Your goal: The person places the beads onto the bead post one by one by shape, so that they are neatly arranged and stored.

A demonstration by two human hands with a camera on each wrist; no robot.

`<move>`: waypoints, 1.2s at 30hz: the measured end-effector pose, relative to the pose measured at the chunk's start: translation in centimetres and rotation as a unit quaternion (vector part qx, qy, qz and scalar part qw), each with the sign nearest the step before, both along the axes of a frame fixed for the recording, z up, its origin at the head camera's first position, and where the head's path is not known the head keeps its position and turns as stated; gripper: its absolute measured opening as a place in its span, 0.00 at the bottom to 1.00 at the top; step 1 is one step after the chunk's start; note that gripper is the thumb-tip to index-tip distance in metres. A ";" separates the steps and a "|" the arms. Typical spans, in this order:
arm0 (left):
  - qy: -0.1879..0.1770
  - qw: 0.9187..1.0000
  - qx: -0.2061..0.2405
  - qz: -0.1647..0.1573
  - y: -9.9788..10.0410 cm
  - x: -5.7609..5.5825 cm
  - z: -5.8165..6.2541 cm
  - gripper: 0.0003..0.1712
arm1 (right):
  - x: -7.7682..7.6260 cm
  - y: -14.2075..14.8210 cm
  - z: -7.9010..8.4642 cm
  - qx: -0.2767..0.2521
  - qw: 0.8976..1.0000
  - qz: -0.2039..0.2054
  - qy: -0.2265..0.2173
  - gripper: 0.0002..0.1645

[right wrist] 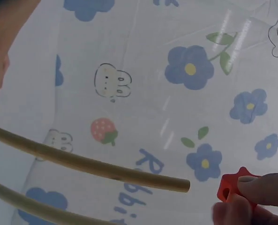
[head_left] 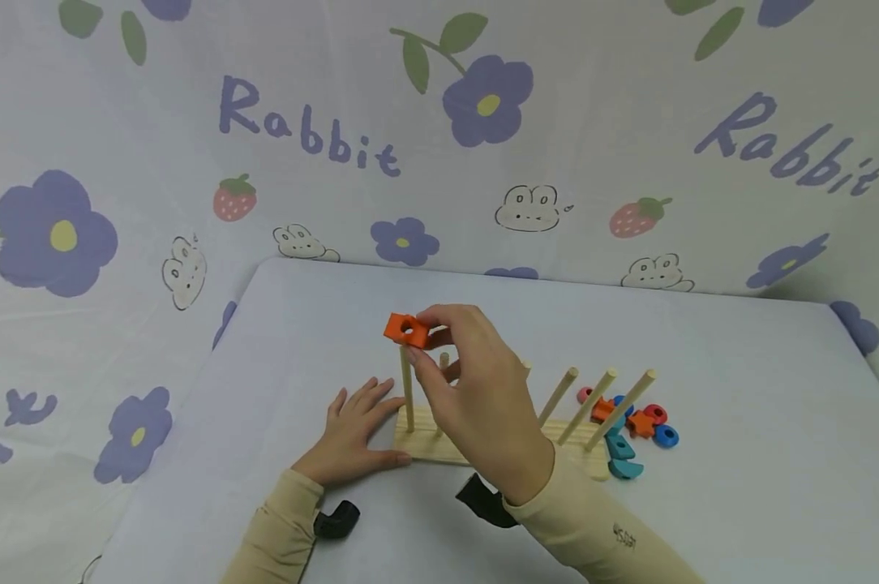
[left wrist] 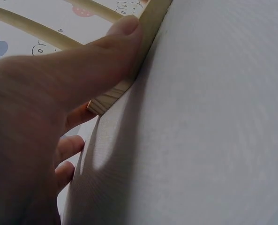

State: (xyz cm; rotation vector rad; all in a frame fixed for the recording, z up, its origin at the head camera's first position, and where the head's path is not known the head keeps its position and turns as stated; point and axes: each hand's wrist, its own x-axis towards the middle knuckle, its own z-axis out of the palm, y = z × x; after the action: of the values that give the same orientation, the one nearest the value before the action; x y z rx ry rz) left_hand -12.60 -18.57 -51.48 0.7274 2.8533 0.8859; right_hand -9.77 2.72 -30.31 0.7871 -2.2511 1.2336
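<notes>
My right hand (head_left: 483, 397) pinches an orange block (head_left: 396, 327) with a round hole between thumb and fingers. The block is near the top of the leftmost wooden peg (head_left: 407, 389); in the right wrist view a gap separates the orange block (right wrist: 229, 183) from a peg tip (right wrist: 181, 184). At the left end of the pegged wooden base (head_left: 450, 451), my left hand (head_left: 355, 434) lies with fingers spread and fairly straight. Its thumb (left wrist: 115, 51) rests along the base edge in the left wrist view, the index finger touching the end. My right hand hides some middle pegs.
Several small coloured pieces, among them an orange star (head_left: 640, 423), a blue ring (head_left: 666, 436) and a teal half-round (head_left: 625, 469), lie beyond the base's right end. Black objects (head_left: 337, 520) show beside both wrists. A printed cloth (head_left: 439, 186) hangs behind the white table (head_left: 761, 487).
</notes>
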 end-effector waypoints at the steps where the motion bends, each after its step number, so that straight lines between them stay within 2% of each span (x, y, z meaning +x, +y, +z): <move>1: 0.000 1.000 -0.002 0.000 0.0 0.0 0.0 0.46 | 0.0 -0.2 -0.1 0.009 1.000 -0.018 0.006 0.18; 4: 0.000 1.000 -0.001 0.000 0.0 0.0 0.1 0.46 | 0.1 -0.6 -0.4 0.028 0.998 -0.048 0.012 0.19; 11: -0.013 1.000 0.003 0.004 0.1 0.1 0.5 0.46 | 0.3 -1.3 -1.3 0.066 0.994 -0.083 0.013 0.17; 18: -0.010 1.000 0.002 0.005 0.1 0.2 0.6 0.44 | 0.5 -1.8 -2.6 0.137 0.977 -0.135 0.089 0.13; 24: -0.007 1.000 0.003 0.003 0.2 0.1 0.1 0.44 | 0.6 -1.8 -3.4 0.164 0.968 -0.141 0.131 0.10; 29: 0.006 1.000 -0.002 -0.001 0.2 0.0 -0.2 0.45 | 0.7 -1.7 -4.1 0.199 0.960 -0.145 0.130 0.11; 33: 0.009 1.000 -0.002 0.002 0.1 0.0 -0.2 0.46 | 0.8 -1.8 -5.0 0.235 0.951 -0.147 0.138 0.11; 36: 0.008 1.000 0.001 0.005 0.0 0.0 -0.1 0.46 | 0.9 -1.9 -5.7 0.247 0.947 -0.148 0.141 0.10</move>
State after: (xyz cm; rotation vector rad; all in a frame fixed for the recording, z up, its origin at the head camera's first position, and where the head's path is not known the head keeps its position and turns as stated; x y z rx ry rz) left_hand -12.55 -18.55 -51.55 0.7233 2.8726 0.8889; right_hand -8.88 0.79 -36.06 0.7054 -2.3439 0.3904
